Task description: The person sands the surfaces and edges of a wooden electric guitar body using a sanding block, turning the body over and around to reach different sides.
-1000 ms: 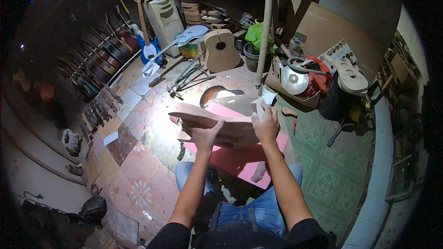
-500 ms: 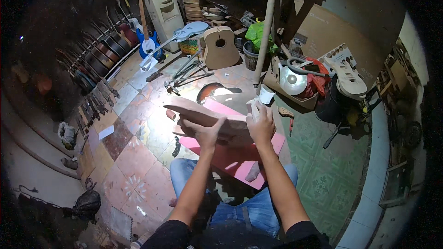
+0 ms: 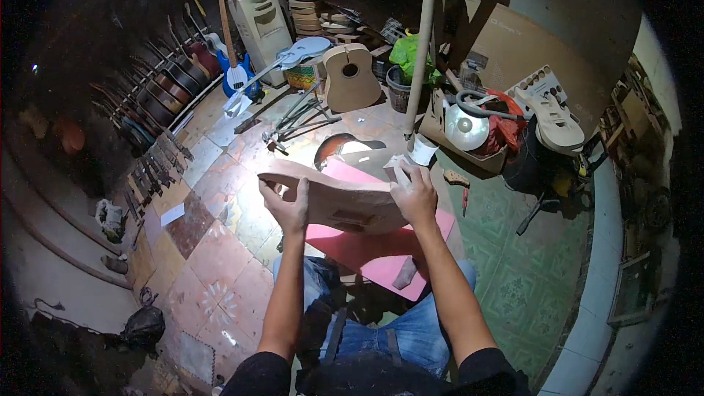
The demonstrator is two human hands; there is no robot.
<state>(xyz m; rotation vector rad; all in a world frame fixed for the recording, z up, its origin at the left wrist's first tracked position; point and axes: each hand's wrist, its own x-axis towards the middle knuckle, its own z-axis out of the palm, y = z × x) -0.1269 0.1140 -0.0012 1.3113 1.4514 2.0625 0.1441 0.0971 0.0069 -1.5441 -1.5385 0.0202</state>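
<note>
A bare wooden guitar body (image 3: 345, 204) is held up tilted above my lap, its underside with a cut-out recess turned toward me. My left hand (image 3: 288, 207) is closed on its left end, thumb on the near face. My right hand (image 3: 415, 195) is closed at the right end; a small pale piece (image 3: 397, 162) shows at its fingertips, too unclear to name. Below lies a pink board (image 3: 367, 255) across my knees, with a grey block (image 3: 404, 273) on it.
Beyond the board lies a sunburst guitar part (image 3: 337, 148). A grey pole (image 3: 421, 66) stands ahead, near a cardboard box (image 3: 469, 154) of odds and ends. Farther off are an unfinished acoustic guitar body (image 3: 353, 88), a blue bass (image 3: 237, 77) and a rack of guitars (image 3: 158, 88).
The guitar body has turned so its recessed underside shows more. My left hand has shifted left to its end. My right hand stays at the right end.
</note>
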